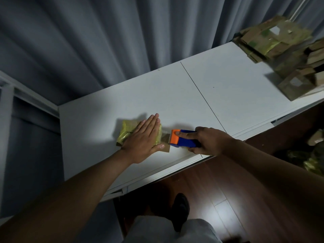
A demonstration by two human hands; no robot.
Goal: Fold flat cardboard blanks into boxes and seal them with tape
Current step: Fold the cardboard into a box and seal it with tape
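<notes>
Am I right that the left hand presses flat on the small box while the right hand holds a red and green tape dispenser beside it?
Not quite. The head view shows the tape dispenser is orange and blue, not red and green. The rest holds: the left hand presses flat on the small box, and the right hand holds the dispenser beside it.

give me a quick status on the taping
Left hand flat, pressing the box. Right hand grips the tape dispenser at the box's edge. Nothing in the way.

The left hand (142, 137) hid most of the box (124, 133); the pile of boxes (284, 55) was blurred and cut off at the right edge.
</notes>
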